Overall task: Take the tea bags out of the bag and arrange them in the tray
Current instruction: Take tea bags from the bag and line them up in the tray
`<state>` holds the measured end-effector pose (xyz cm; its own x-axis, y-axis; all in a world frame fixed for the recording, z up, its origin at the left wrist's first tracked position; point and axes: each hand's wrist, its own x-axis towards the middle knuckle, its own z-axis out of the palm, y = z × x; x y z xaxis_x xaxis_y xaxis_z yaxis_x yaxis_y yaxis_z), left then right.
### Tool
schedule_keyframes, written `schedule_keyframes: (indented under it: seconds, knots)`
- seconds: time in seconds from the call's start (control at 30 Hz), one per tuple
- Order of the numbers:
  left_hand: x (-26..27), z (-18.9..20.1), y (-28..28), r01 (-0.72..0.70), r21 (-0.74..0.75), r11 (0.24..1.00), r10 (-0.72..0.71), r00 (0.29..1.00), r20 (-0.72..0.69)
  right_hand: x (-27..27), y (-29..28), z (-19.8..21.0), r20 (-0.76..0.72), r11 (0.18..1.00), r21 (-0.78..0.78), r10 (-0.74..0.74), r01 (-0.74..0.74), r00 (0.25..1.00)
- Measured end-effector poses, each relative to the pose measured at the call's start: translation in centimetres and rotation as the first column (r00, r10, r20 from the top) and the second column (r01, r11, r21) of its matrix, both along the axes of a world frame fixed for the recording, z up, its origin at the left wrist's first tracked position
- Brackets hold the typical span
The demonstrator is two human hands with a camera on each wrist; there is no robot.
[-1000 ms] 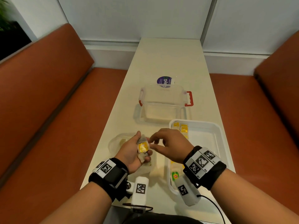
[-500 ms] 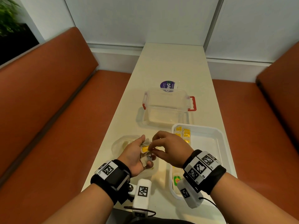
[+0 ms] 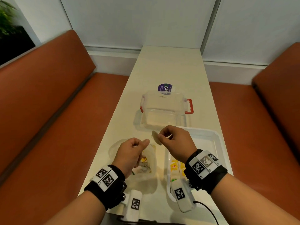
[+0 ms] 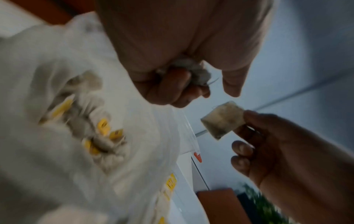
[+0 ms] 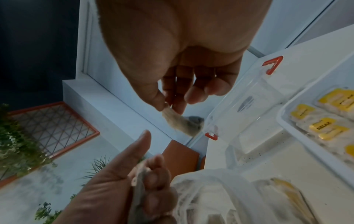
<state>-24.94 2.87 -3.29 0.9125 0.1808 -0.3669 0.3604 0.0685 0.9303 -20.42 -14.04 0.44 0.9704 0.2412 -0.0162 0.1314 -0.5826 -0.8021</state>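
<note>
Fingertips of the right hand pinch a tea bag by its edge, above the table. It hangs tilted, free end toward the left hand, whose curled fingers clutch another tea bag.

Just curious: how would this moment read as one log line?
right hand: pinches tea bag | left hand: grips another | tray: partly filled

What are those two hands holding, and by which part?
The right hand pinches a tea bag by its top edge. The left hand clutches crumpled tea bags in its curled fingers.
</note>
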Motion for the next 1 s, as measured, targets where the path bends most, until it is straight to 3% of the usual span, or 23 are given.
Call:
schedule_keyframes:
  seconds: [0.1,0.27,0.33,0.43,0.63,1.0]
  knots:
    - [0.0,0.8,-0.5,0.079,0.308,0.948,-0.140,0.974,0.179,0.0,0.1,0.2,-0.013,1.000,0.022,-0.019,0.019,1.000]
    - [0.3,1.6,-1.6,0.079,0.474,0.877,-0.234,0.932,0.278,-0.7,0.9,0.8,-0.085,0.989,0.148,0.020,-0.007,0.996]
    - [0.5,1.8,-1.5,0.073,0.491,0.868,-0.251,0.918,0.307,-0.8,0.7,1.2,-0.088,0.986,0.165,0.046,-0.031,0.995]
    - [0.9,2.4,-0.8,0.124,0.482,0.867,-0.280,0.923,0.265,-0.3,-0.5,1.8,0.018,0.992,0.122,0.018,-0.020,1.000]
    - [1.2,4.0,-0.8,0.279,0.440,0.854,-0.401,0.891,0.212,0.4,-1.6,3.0,0.102,0.952,-0.159,0.279,-0.262,0.955]
    - [1.0,2.6,-3.2,0.372,0.520,0.769,-0.510,0.847,0.148,0.2,-4.4,2.6,-0.004,0.933,-0.214,0.295,-0.288,0.956]
